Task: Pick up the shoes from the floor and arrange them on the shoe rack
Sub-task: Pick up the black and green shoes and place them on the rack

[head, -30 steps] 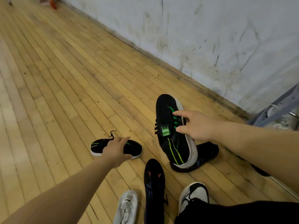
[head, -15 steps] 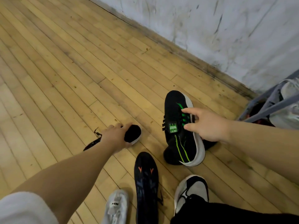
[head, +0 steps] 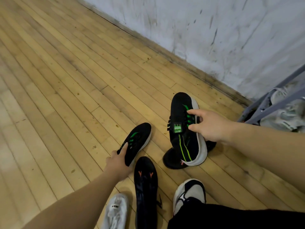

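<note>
My right hand point(head: 208, 125) grips a black sneaker with green stripes and a white sole point(head: 183, 128), tilted on its side above another black shoe point(head: 173, 161) on the wooden floor. My left hand point(head: 118, 162) holds the matching black and green sneaker point(head: 137, 142) by its heel end, toe pointing up and away, lifted off the boards. The grey shoe rack point(head: 270, 106) stands at the right edge by the wall, with pale shoes point(head: 287, 116) on it.
A black shoe with orange marks point(head: 146, 190) lies on the floor near me, a white shoe point(head: 115, 210) to its left. A white and black sneaker point(head: 189, 194) on a foot is at lower right. A scuffed white wall point(head: 214, 30) runs behind.
My left hand closed on the small black and green sneaker, lifted it from the floor and brought it right, toward the other shoes. The right hand kept its shoe; the view shifted right.
</note>
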{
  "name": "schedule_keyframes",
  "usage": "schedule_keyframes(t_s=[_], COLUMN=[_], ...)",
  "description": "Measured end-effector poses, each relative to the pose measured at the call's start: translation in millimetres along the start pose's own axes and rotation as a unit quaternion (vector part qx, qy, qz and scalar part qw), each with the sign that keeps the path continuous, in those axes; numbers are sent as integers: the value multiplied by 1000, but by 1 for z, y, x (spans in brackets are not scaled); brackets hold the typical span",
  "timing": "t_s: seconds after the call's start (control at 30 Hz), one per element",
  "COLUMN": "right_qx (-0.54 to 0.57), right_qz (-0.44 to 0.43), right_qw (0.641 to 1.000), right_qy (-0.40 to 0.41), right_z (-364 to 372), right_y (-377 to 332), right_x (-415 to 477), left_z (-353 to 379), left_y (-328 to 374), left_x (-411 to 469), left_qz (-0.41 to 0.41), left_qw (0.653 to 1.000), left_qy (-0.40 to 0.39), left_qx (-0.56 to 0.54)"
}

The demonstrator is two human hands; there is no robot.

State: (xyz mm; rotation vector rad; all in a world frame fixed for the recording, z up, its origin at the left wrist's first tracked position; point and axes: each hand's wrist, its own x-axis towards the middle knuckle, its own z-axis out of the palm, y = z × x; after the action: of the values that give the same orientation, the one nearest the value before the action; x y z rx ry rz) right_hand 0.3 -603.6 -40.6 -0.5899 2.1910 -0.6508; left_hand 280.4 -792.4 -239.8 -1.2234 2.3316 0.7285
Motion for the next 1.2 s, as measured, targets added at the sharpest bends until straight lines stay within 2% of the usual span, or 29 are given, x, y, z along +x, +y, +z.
schedule_keyframes(t_s=[0.13,0.23,0.37,0.47,0.57,0.8,0.9,1.0,1.1,1.2], right_qx=[-64,-84,-54,-5,72,339,378,422,486,522], right_qz=[-46,-96,-133,-147,-122,-45,-14,-2,5,5], right_qw=[997,990,968,932,891,749,697,648,619,608], right_qy=[9,59,205,331,431,568,610,634,618,598], right_z=[-38,-78,-135,-176,-204,-227,-236,-249,-260,-273], right_y=[-25,-48,-57,-36,7,142,216,243,255,272], right_x=[-40,-92,-194,-279,-354,-477,-497,-505,-496,-480], left_z=[-44,-98,-174,-216,-233,-202,-167,-129,-99,-75], left_y=[53,103,176,234,291,430,490,537,566,586], left_x=[-29,-62,-128,-198,-268,-392,-419,-435,-436,-430], left_qz=[2,83,224,324,396,496,524,524,501,481], left_qw=[986,964,914,875,846,827,822,831,849,857], left_qy=[51,102,164,189,209,145,111,76,60,31], left_qx=[-160,-231,-295,-308,-290,-223,-194,-168,-157,-183])
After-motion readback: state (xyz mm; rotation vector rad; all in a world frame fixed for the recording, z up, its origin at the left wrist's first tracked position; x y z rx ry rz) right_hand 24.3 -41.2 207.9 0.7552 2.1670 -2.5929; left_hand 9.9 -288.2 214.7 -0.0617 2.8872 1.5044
